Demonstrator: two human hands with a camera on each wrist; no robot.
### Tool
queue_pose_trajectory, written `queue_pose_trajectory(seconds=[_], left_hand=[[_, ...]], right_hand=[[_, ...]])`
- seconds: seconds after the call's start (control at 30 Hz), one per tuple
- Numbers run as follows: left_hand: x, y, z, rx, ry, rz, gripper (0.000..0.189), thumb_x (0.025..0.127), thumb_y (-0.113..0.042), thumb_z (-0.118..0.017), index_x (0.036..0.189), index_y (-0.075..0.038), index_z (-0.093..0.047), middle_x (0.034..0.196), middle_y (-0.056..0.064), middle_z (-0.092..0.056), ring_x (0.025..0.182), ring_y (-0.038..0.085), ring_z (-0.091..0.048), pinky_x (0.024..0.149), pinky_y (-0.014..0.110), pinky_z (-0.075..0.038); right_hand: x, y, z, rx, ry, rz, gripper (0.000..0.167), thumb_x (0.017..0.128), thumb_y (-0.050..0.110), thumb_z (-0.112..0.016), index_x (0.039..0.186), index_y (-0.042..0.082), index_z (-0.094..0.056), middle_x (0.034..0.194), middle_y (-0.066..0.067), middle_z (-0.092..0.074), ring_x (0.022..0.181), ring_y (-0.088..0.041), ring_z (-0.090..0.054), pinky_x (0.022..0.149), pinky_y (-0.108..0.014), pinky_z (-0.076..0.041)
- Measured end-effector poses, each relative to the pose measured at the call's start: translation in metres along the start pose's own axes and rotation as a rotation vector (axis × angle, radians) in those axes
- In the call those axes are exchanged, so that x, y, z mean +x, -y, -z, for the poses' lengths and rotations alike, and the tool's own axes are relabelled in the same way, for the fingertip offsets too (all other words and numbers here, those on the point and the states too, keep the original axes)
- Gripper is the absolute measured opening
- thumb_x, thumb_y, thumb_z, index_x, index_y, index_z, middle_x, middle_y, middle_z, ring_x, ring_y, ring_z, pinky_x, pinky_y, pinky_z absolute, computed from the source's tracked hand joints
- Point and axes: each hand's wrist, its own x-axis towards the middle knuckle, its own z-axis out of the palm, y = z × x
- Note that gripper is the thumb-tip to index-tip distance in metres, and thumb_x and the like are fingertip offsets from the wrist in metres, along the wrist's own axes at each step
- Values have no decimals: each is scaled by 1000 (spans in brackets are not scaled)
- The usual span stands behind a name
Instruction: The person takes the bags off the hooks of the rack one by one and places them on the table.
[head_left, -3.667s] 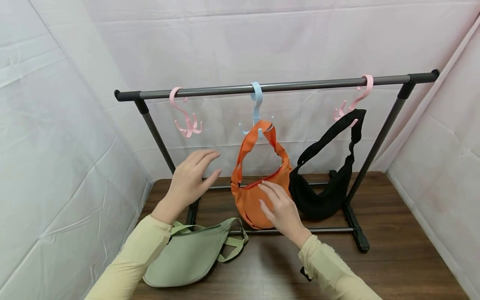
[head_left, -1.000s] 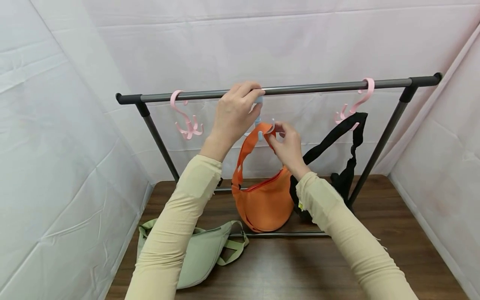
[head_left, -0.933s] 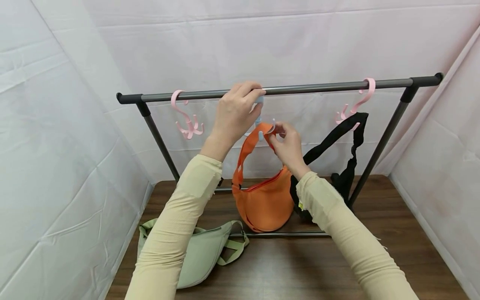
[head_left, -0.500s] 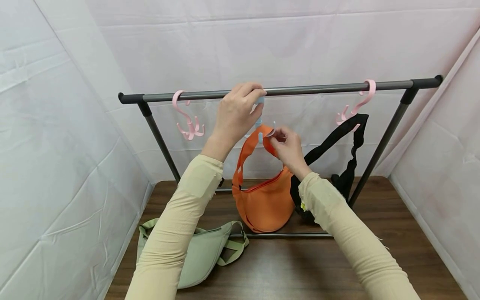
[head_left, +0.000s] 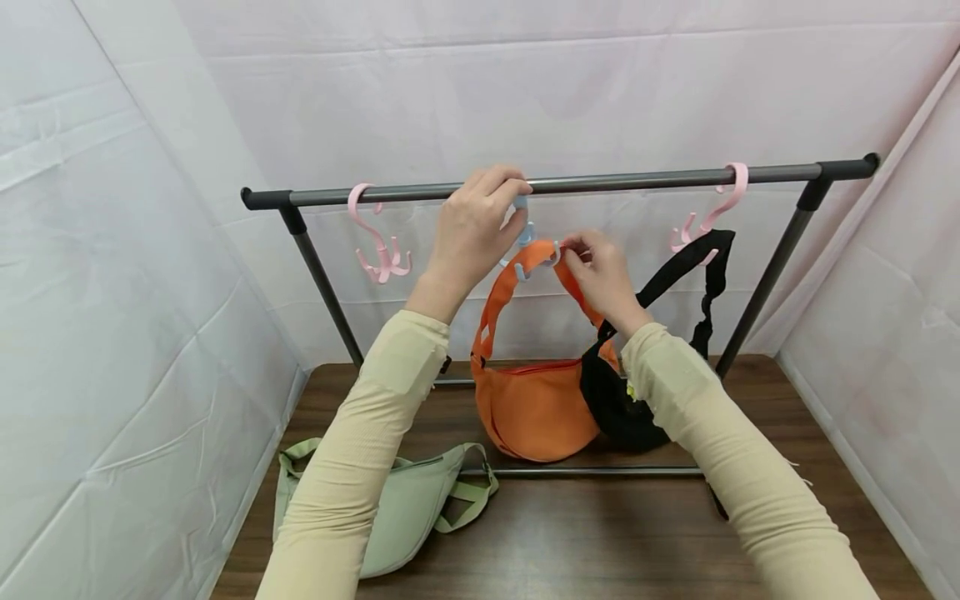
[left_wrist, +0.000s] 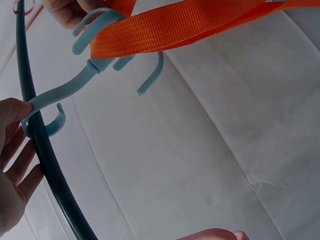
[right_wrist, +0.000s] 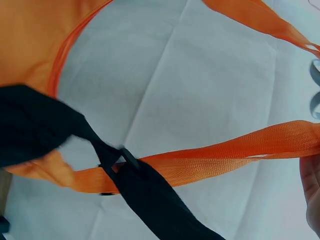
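Note:
My left hand (head_left: 476,221) is up at the rack's bar. In the left wrist view its thumb and fingers hold the top of a light blue multi-prong hook (left_wrist: 65,89) where it hooks over the bar. The orange shoulder bag (head_left: 534,408) hangs from this hook by its strap (left_wrist: 160,30), which lies across the prongs. Just right of the prongs, my right hand (head_left: 603,275) pinches the far side of that strap. The bag's body is low, near the rack's bottom rail, and a black bag (head_left: 611,404) overlaps its right side.
The dark rack bar (head_left: 622,180) also carries a pink hook (head_left: 384,262) at left and another pink hook (head_left: 731,196) at right, which holds the black bag's strap. On the wooden table (head_left: 600,533), a green bag (head_left: 412,517) lies front left. White cloth walls surround the rack.
Both hands have risen from in front of the rack to the blue hook. Over the last half second my right hand has pulled the strap right and up, widening its loop; my left hand stayed.

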Motion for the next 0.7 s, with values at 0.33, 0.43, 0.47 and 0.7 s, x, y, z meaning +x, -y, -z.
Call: queue_pose_trajectory(seconds=[0.33,0.43,0.47,0.7], left_hand=[[-1,1,-4,25,-6,-9,13,84,-4,-58,94,-2,-66,102,6,-61,94,22,-56,77,28,-50],[0,1,-6,42,-13,-17,13,84,-3,-58,93,-2,-67,101,6,-61,94,21,-57,77,28,-50],[0,1,-6,47,-17,-20,13,84,-3,-58,93,-3,-67,101,6,-61,94,21,-57,77,28,-50],[1,3,-9,57,-25,-17,12,83,-4,-59,93,-3,-67,101,6,-62,95,21,-57,78,28,-50]], right_hand=[[19,18,14,-117,-51,138,11,86,-3,-53,89,-5,-63,84,-17,-62,74,-24,-57,66,-33,-49],[24,24,16,-121,-71,179,11,85,-4,-52,87,-5,-63,83,-16,-62,73,-23,-56,65,-31,-48],[25,26,17,-120,-74,193,11,85,-4,-51,87,-5,-63,82,-16,-61,72,-23,-56,65,-31,-48],[29,38,19,-119,-83,235,12,86,-3,-50,87,-4,-63,81,-14,-60,72,-21,-56,65,-28,-47]])
